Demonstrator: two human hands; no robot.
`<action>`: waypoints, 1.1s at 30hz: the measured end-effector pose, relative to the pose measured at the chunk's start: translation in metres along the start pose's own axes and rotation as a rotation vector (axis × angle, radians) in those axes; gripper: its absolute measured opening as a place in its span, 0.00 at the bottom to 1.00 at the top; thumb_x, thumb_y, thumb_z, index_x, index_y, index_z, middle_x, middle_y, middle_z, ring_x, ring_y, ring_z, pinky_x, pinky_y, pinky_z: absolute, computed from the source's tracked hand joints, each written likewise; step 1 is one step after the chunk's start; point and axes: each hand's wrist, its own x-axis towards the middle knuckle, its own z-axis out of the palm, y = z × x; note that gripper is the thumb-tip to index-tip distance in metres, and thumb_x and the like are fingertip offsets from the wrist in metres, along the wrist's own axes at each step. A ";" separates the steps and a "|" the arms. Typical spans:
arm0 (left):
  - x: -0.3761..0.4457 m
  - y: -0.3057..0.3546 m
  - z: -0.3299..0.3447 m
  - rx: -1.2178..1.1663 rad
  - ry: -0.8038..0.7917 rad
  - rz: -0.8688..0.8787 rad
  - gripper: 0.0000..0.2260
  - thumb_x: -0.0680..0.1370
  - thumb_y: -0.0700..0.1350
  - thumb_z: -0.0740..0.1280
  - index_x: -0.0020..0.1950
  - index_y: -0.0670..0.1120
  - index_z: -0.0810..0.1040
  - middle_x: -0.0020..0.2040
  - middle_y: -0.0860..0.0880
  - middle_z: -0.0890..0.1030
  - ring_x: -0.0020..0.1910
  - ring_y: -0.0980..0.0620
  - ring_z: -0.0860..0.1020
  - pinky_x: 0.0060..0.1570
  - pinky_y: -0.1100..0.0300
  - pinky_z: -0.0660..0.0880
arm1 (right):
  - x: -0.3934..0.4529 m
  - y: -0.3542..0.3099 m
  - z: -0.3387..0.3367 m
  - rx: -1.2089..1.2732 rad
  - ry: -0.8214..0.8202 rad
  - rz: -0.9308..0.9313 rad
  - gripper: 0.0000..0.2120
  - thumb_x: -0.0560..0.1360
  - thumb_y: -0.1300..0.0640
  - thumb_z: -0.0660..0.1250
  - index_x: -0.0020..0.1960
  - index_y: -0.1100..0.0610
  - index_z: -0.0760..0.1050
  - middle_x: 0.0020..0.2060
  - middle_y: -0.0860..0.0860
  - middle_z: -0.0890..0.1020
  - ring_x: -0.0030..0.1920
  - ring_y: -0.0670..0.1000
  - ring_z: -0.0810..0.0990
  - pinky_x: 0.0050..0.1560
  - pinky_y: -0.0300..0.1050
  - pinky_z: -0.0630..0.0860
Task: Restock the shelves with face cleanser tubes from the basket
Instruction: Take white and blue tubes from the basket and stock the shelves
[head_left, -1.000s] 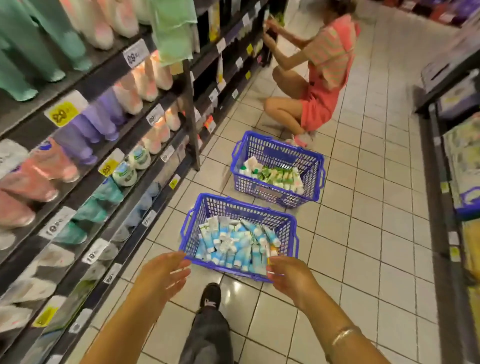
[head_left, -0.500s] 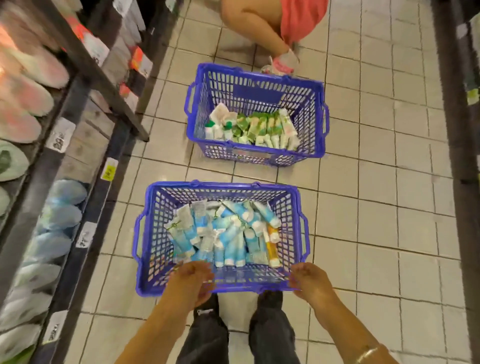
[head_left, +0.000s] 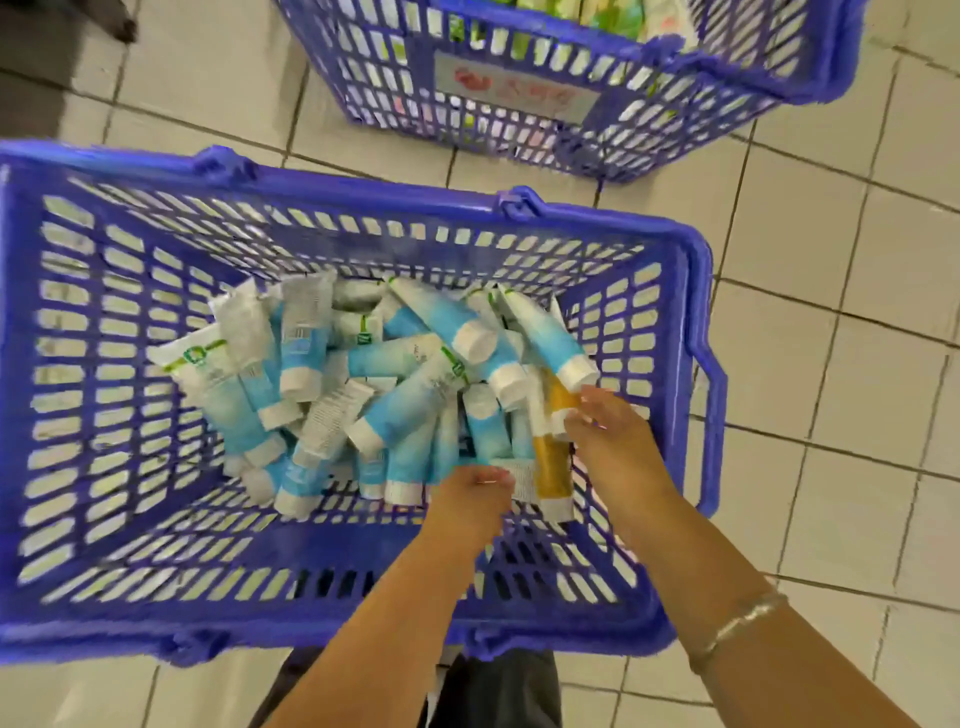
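Glossy tile floor (head_left: 831, 364), slotted plastic basket (head_left: 691, 322) w/ tubes (head_left: 415, 410)

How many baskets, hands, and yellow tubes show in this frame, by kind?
Blue plastic baskets: 2, the near basket holding the tubes and the far basket.
Hands: 2, the left hand and the right hand, both down in the near basket.
Yellow tubes: 2, the upper yellow tube and the lower yellow tube.
Total: 6.
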 end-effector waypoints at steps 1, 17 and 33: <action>0.013 -0.003 0.010 0.033 0.026 0.024 0.03 0.77 0.35 0.63 0.45 0.42 0.73 0.36 0.47 0.73 0.31 0.53 0.69 0.29 0.65 0.66 | 0.009 0.001 0.003 -0.027 0.007 -0.024 0.14 0.78 0.62 0.59 0.62 0.57 0.71 0.48 0.49 0.75 0.43 0.47 0.74 0.36 0.36 0.69; 0.066 0.001 0.023 0.365 -0.119 0.120 0.04 0.73 0.42 0.68 0.41 0.44 0.74 0.40 0.45 0.77 0.40 0.48 0.76 0.43 0.55 0.75 | 0.040 0.001 0.014 -0.070 0.082 0.106 0.16 0.77 0.61 0.61 0.64 0.61 0.69 0.47 0.54 0.77 0.39 0.48 0.73 0.29 0.36 0.64; 0.000 0.010 -0.094 0.065 -0.134 0.075 0.09 0.75 0.38 0.66 0.53 0.47 0.74 0.38 0.49 0.83 0.33 0.55 0.80 0.32 0.62 0.77 | 0.041 0.020 0.059 -0.404 0.195 0.123 0.29 0.75 0.65 0.63 0.72 0.65 0.55 0.67 0.61 0.62 0.64 0.62 0.69 0.62 0.53 0.69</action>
